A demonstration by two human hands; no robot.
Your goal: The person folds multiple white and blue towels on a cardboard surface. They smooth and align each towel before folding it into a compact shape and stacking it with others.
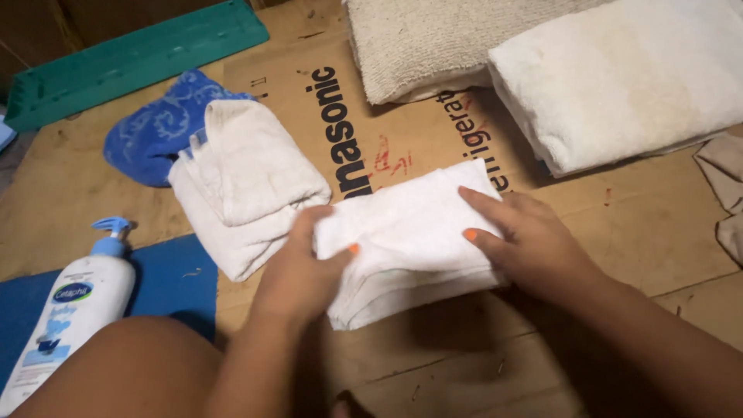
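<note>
Head view, looking down at a sheet of flattened brown cardboard (433, 364) lying on the floor. At the centre a folded white towel (406, 236) is lying flat on the cardboard, its long side running from about 8 o'clock to 2 o'clock.

The left hand (298, 271) is gripping the towel's 9 o'clock end: the thumb is lying on top of the cloth and the fingers are curling under the edge, so the hand is closing on the fabric. The right hand (522, 244) is pressing on the towel's 3 o'clock end, with the fingers stretched out nearly flat over the top layer and the thumb resting on the cloth; whether any finger is reaching under the edge cannot be told. Both thumbnails are showing orange polish.

At 10 o'clock from the towel a second white cloth (248, 182), loosely folded, is sitting just beside it, partly overlapping a blue patterned cloth (155, 131) farther out at 10 o'clock. A green plastic tray (124, 62) is lying beyond that, along the top left edge. At 12 o'clock a beige ribbed mat (422, 46) is lying folded, and at 1 to 2 o'clock a thick cream towel (627, 77) is resting beside it, touching it. At 8 o'clock a white pump bottle (66, 317) with a blue nozzle is lying on a blue mat (174, 282), near the person's bare knee (131, 371).
</note>
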